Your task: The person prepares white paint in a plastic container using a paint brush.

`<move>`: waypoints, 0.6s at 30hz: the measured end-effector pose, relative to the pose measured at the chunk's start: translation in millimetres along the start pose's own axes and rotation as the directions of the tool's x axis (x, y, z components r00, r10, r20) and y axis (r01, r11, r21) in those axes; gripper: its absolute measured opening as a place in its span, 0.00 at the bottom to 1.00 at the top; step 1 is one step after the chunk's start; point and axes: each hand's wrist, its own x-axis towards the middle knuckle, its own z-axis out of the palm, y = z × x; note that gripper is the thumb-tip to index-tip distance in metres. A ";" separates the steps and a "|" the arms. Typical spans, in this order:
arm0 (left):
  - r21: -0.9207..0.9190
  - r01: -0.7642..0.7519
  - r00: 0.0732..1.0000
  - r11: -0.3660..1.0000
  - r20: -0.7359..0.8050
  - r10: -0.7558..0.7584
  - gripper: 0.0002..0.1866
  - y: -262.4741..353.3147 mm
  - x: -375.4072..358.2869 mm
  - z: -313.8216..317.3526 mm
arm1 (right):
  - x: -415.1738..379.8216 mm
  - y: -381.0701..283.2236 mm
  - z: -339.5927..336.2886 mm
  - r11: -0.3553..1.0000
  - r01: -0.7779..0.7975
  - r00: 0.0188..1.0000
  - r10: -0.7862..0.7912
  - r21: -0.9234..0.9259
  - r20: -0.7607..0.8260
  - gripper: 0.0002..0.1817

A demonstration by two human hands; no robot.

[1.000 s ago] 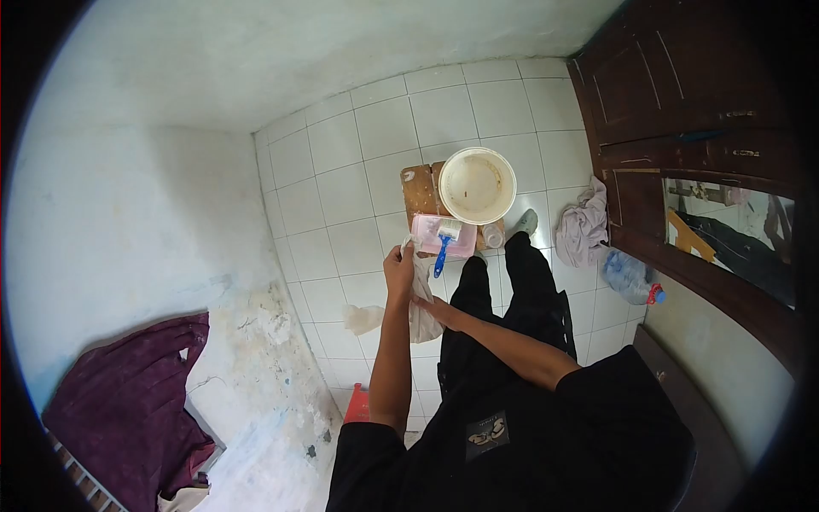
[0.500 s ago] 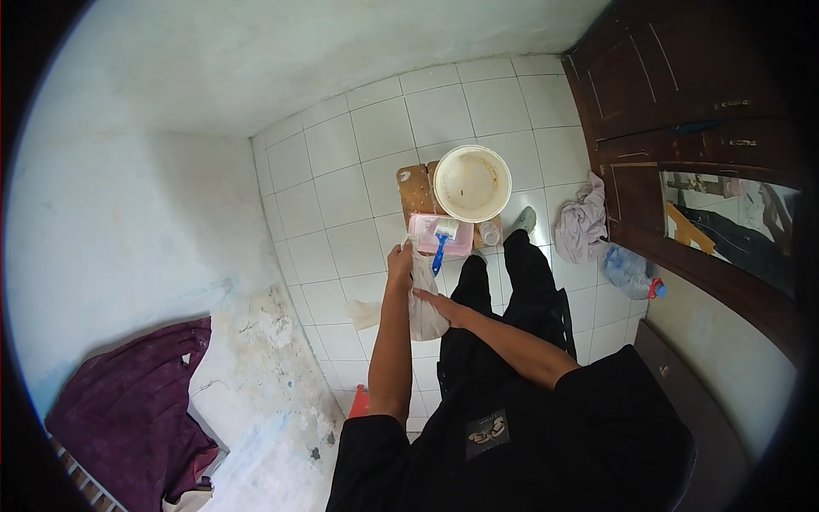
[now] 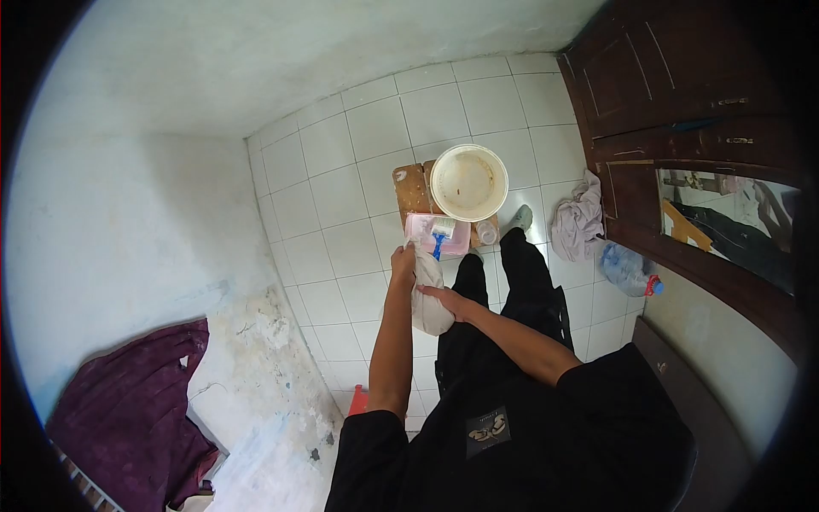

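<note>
My left hand (image 3: 402, 263) is closed on the upper end of a whitish cloth (image 3: 432, 317), which hangs down in a bunched, bulging shape. Lower on the same cloth, my right hand (image 3: 452, 301) grips its side, with part of its fingers hidden in the folds. Just beyond my left hand is a pink tray (image 3: 418, 224). A paintbrush with a blue handle (image 3: 438, 247) and pale bristles lies across it. A clear plastic cup (image 3: 486, 232) stands at the tray's right.
A whitish bucket (image 3: 469, 183) rests on a low wooden stool (image 3: 411, 189). To the right are a crumpled pale cloth (image 3: 577, 218), a large clear bottle (image 3: 624, 268) and a dark wooden cabinet (image 3: 627, 192). A purple cloth (image 3: 136, 410) hangs at the left wall.
The cloth has been gathered closer together; a loose pale flap at its left is no longer seen. Both hands keep hold of it, and the view has shifted slightly.
</note>
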 end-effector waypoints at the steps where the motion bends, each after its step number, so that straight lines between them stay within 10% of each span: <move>1: -0.001 0.001 1.000 1.000 -0.001 -0.001 0.20 -0.3 0.2 -0.1 | 2.2 1.2 -1.3 1.000 0.004 1.000 -0.004 0.019 0.015 0.34; 18: 0.168 -0.063 0.997 0.984 0.052 0.054 0.14 -17.0 5.0 -1.4 | 15.7 5.2 -10.7 0.996 0.025 1.000 -0.026 -0.083 -0.003 0.27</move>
